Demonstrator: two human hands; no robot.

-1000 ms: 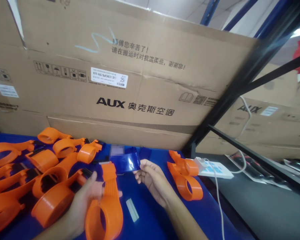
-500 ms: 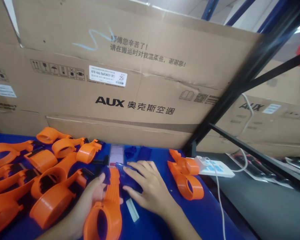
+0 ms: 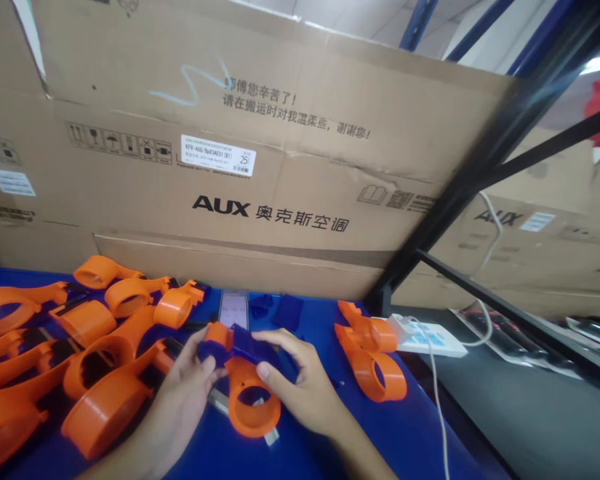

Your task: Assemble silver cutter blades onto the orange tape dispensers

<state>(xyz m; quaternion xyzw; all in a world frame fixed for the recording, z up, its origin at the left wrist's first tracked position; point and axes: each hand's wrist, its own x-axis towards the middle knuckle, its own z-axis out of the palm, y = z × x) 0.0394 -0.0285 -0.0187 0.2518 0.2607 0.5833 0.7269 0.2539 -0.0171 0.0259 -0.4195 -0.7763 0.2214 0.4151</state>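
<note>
My left hand [image 3: 183, 380] is closed around the handle end of an orange tape dispenser [image 3: 254, 427], whose ring hangs toward me. A dark blue plastic piece [image 3: 213, 351] shows by its thumb and is partly hidden by the fingers. My right hand [image 3: 310, 383] pinches another dark blue plastic piece [image 3: 251, 345] against the handle, between thumb and fingers. Whether that piece is seated on the handle, I cannot tell. A pale strip [image 3: 272, 437] lies on the blue tabletop [image 3: 325, 460] under the ring, largely covered by it.
Several orange tape dispensers [image 3: 100, 413] crowd the left side. More orange dispenser bodies [image 3: 399, 383] lie at the right, beside a white power strip [image 3: 433, 339] with a cable. A phone [image 3: 234, 308] and loose blue pieces [image 3: 287, 312] sit behind my hands, before a large cardboard box [image 3: 280, 257].
The dispenser has been tilted and its ring swung to the right. My right hand has closed on a blue piece against the handle, and my left hand has risen.
</note>
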